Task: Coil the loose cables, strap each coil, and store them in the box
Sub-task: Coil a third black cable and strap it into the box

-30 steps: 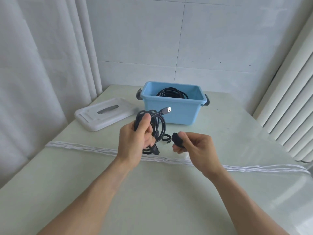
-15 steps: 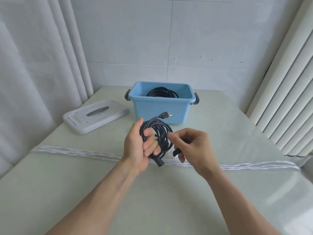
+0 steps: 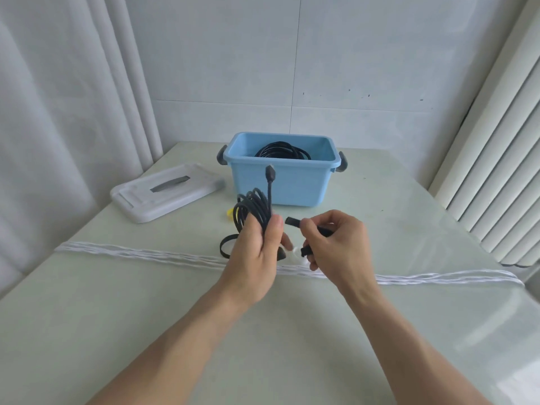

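Observation:
My left hand (image 3: 257,252) grips a coiled black cable (image 3: 252,213) upright above the table, one plug (image 3: 270,173) sticking up out of the coil. My right hand (image 3: 336,244) pinches a black strap (image 3: 293,222) just right of the coil, its free end pointing toward the left hand. Behind them stands the blue box (image 3: 280,182), open, with another black cable coil (image 3: 282,150) inside. A black loop (image 3: 226,244) lies on the table left of my left hand.
The box's white lid (image 3: 166,194) lies on the table at the left. A white twisted cord (image 3: 146,254) runs across the table from left to right. Something small and yellow (image 3: 230,214) shows behind the held coil. Curtains hang left, a radiator stands right.
The coil has turned upright in my left hand, its plug now pointing up. My right hand has drawn the strap out to the right of the coil.

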